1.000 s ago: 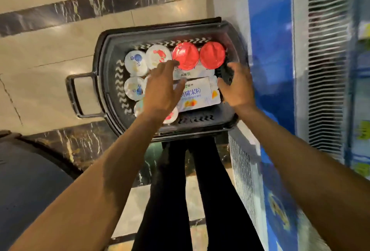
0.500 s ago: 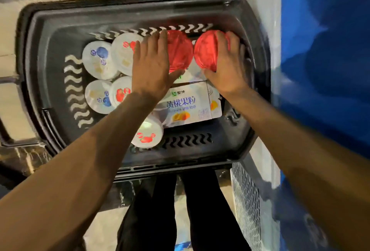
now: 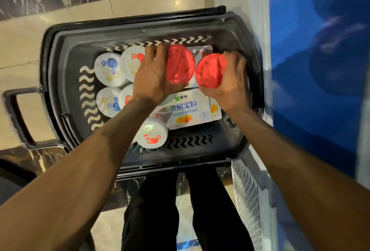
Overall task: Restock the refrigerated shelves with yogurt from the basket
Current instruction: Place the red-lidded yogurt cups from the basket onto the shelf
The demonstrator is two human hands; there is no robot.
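Observation:
A dark plastic basket (image 3: pixel 66 54) sits on the floor below me with yogurt inside. My left hand (image 3: pixel 154 76) is wrapped around the left red-lidded cup (image 3: pixel 181 64). My right hand (image 3: pixel 230 82) is wrapped around the right red-lidded cup (image 3: pixel 210 70). Both cups look raised a little above the other goods. Under them lies a white multipack (image 3: pixel 190 110) with yellow peach print. Several white cups with blue or strawberry labels, such as one (image 3: pixel 109 68) at the left and one (image 3: pixel 153 136) near the front, fill the basket's left side.
The basket's handle (image 3: pixel 14 114) sticks out to the left. A blue panel (image 3: pixel 312 70) and a white perforated grille (image 3: pixel 248 200) of the cooler stand close on the right. My legs in dark trousers (image 3: pixel 180 210) are below the basket. Marble floor lies all round.
Both hands went from flat over the red lids to gripping the two cups, which have risen and tilted slightly. The camera has pulled back a little from the basket.

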